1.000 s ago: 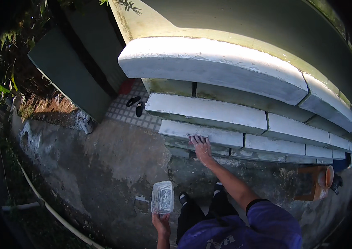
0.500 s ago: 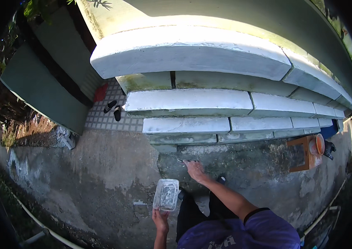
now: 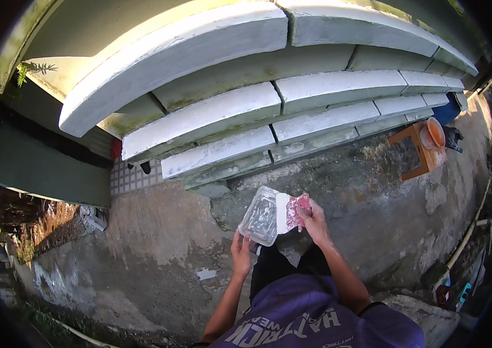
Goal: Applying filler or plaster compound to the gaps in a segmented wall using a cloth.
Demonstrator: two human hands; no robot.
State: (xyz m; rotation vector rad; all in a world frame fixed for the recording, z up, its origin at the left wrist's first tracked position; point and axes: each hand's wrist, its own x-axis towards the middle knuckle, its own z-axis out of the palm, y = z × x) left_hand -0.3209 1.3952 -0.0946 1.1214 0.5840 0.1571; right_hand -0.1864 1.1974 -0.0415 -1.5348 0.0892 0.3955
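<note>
My left hand (image 3: 240, 253) grips the near end of a clear plastic container (image 3: 259, 216), whose inside is smeared with white paste. In my right hand (image 3: 316, 224) is a pink putty scraper (image 3: 297, 211), pinched between thumb and fingers. White paste coats the scraper's left part, which meets or overlaps the container's right rim; I cannot tell whether they touch. More white smears show on the right hand and wrist. Both hands are held in front of my body, above the concrete ground.
Ahead rise concrete steps (image 3: 217, 119) with white-coated tops and dark gaps between sections. To the right, an orange-brown stool (image 3: 415, 152) carries an orange bucket (image 3: 433, 134). Grey tiles (image 3: 132, 180) and a green panel (image 3: 48, 168) lie left. A pale pipe (image 3: 463, 246) runs along the right.
The view has turned rightward. My right hand has come back from near the steps to the container, and the scraper now shows its broad face. The left hand still holds the container.
</note>
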